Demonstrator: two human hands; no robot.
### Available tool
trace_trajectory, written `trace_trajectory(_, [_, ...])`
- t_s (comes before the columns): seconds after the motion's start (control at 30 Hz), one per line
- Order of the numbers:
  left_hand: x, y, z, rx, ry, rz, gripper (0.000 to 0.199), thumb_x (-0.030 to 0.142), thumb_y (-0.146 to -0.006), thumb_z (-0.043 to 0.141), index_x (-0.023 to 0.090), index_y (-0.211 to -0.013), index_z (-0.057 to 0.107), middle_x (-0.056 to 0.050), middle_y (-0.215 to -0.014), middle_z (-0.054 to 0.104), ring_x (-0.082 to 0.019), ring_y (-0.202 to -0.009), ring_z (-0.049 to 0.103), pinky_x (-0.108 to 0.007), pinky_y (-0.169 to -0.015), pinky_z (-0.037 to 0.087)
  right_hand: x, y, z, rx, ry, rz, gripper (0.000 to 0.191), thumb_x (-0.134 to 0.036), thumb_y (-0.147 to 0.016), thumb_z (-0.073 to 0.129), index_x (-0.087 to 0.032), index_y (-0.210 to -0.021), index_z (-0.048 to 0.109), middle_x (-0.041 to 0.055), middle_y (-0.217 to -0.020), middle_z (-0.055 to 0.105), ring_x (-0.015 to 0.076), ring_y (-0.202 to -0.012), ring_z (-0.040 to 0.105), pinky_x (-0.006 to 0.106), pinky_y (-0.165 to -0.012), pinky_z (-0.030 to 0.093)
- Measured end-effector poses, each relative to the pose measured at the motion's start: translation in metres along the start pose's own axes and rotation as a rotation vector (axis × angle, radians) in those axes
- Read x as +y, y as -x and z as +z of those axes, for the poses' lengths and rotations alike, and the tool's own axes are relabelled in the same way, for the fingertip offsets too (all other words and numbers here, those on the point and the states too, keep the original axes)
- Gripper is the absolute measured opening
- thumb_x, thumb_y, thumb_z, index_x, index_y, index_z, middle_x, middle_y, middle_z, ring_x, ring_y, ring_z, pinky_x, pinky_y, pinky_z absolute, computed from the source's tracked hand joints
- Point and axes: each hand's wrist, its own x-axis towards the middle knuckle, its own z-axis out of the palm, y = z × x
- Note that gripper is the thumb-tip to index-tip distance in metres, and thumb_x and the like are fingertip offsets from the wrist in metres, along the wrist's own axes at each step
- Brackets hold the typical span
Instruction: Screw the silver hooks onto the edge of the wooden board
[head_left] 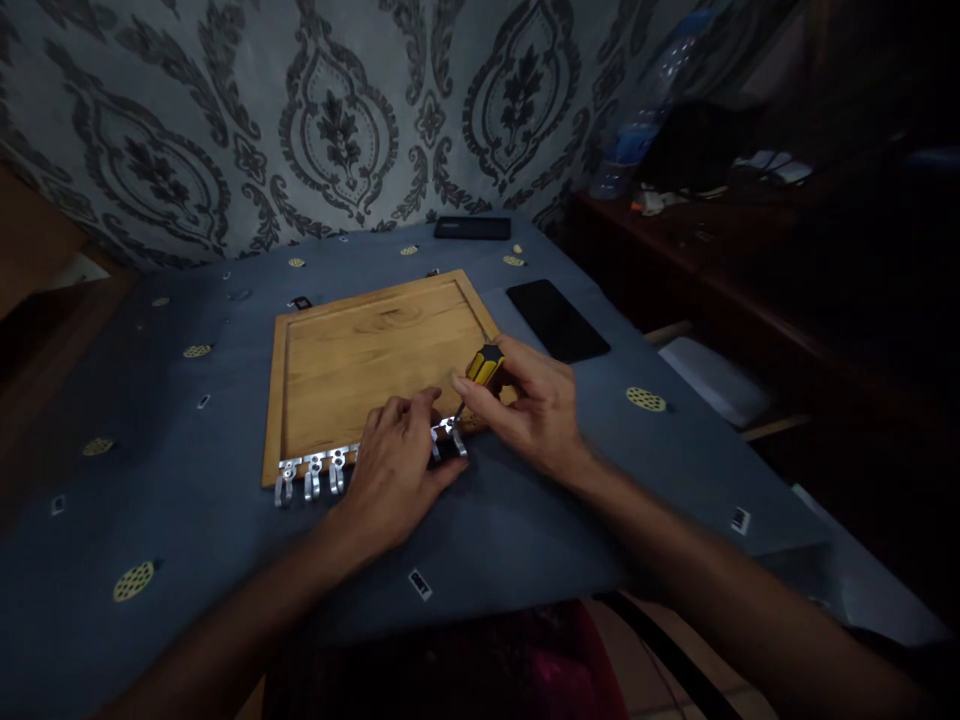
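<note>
A framed wooden board (360, 360) lies flat on the table, with a shiny metal hook rail (316, 472) along its near edge. The rail carries several hooks that stick out toward me. My left hand (396, 465) is closed over the rail's middle, thumb low by the hooks and fingers on the board, hiding part of the rail. In my right hand (536, 405) is a small yellow-and-black screwdriver (485, 366), tilted, its tip down at the rail's right end. Whether a screw sits under the tip is too small to tell.
A black phone (559, 320) lies right of the board, and a dark flat phone-like object (472, 229) rests near the wall. The blue tablecloth (202, 480) has pineapple prints. A dark red cabinet (675, 250) on the right holds a plastic bottle (637, 125).
</note>
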Motion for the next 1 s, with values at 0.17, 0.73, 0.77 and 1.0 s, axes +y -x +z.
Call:
trace_trajectory(0.17, [-0.001, 0.0, 0.0, -0.006, -0.005, 0.002, 0.067, 0.023, -0.081, 0.078, 0.018, -0.134, 0.038, -0.008, -0.116, 0.067, -0.03, -0.113, 0.059, -0.045, -0.094, 0.046, -0.001, 0.001, -0.001, 0.022, -0.023, 0.049, 0.033, -0.023, -0.088, 0.069, -0.022, -0.066, 0.044, -0.0052, -0.061, 0.043, 0.0096, -0.054, 0.042, 0.026, -0.053, 0.034])
trace_trajectory(0.73, [0.001, -0.002, 0.0, -0.024, -0.006, -0.019, 0.066, 0.024, -0.082, 0.078, 0.017, -0.134, 0.039, -0.008, -0.115, 0.068, -0.03, -0.112, 0.058, -0.046, -0.095, 0.044, -0.003, 0.004, 0.0, 0.028, -0.037, 0.119, 0.031, -0.024, -0.088, 0.068, -0.021, -0.064, 0.049, -0.0039, -0.059, 0.048, 0.0112, -0.054, 0.045, 0.028, -0.054, 0.035])
trace_trajectory(0.77, [0.0, -0.002, 0.0, -0.025, -0.008, -0.019, 0.066, 0.025, -0.082, 0.077, 0.017, -0.134, 0.039, -0.009, -0.115, 0.068, -0.03, -0.112, 0.058, -0.046, -0.095, 0.044, -0.002, 0.004, 0.0, 0.026, -0.038, 0.109, 0.031, -0.024, -0.088, 0.068, -0.021, -0.064, 0.049, -0.004, -0.059, 0.048, 0.011, -0.054, 0.045, 0.028, -0.054, 0.035])
trace_trajectory(1.0, [0.0, -0.001, 0.001, -0.006, -0.011, -0.012, 0.055, 0.023, -0.082, 0.076, 0.021, -0.126, 0.042, -0.009, -0.121, 0.065, -0.031, -0.113, 0.058, -0.047, -0.093, 0.046, 0.0, -0.009, -0.011, -0.187, -0.257, 0.18, 0.031, -0.041, -0.086, 0.073, -0.02, -0.069, 0.058, -0.0026, -0.065, 0.052, 0.0123, -0.061, 0.052, 0.027, -0.057, 0.041])
